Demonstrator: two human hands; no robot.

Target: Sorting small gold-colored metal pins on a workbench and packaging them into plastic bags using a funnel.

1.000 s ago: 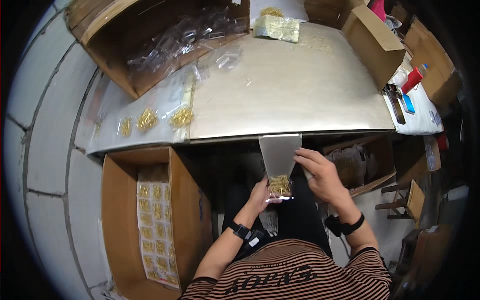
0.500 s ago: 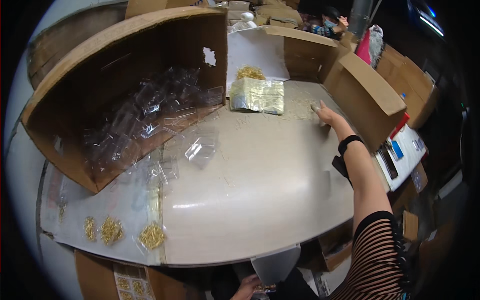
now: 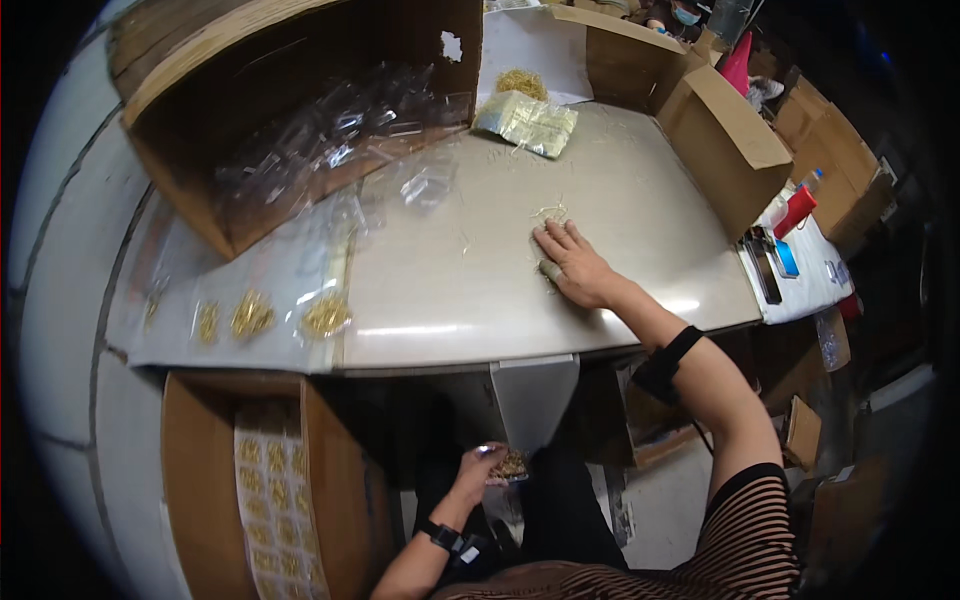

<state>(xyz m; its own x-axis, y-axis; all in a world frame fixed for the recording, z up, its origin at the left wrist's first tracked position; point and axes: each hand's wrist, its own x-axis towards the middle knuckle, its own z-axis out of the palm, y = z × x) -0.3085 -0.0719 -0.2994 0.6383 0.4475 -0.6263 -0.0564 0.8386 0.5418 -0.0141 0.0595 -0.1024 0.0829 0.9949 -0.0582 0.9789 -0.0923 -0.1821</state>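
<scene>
My right hand (image 3: 577, 268) lies palm down on the pale tabletop (image 3: 420, 290), fingers spread, with a few thin gold pin-like pieces (image 3: 550, 212) at its fingertips. Down by my lap, below the table's front edge, my left hand (image 3: 482, 468) is closed on a clear plastic container (image 3: 508, 482) with small gold pieces in it; its exact shape is partly hidden. Just above that container hangs a grey chute-like flap (image 3: 535, 395). Farther back, a heap of gold pieces (image 3: 522, 84) sits behind a crumpled yellowish packet (image 3: 528, 122).
A large cardboard box (image 3: 185, 190) on its side holds many clear plastic boxes (image 3: 340, 125). Small gold piles (image 3: 252, 315) lie at the front left. Below stands a carton (image 3: 190, 450) with filled clear trays (image 3: 270, 500). Cardboard walls (image 3: 720, 135) edge the right; a person (image 3: 685, 14) is beyond.
My right hand has come from the far right toward me and the table's middle, with gold pieces before its fingers. The view has tilted down, showing more of my left hand.
</scene>
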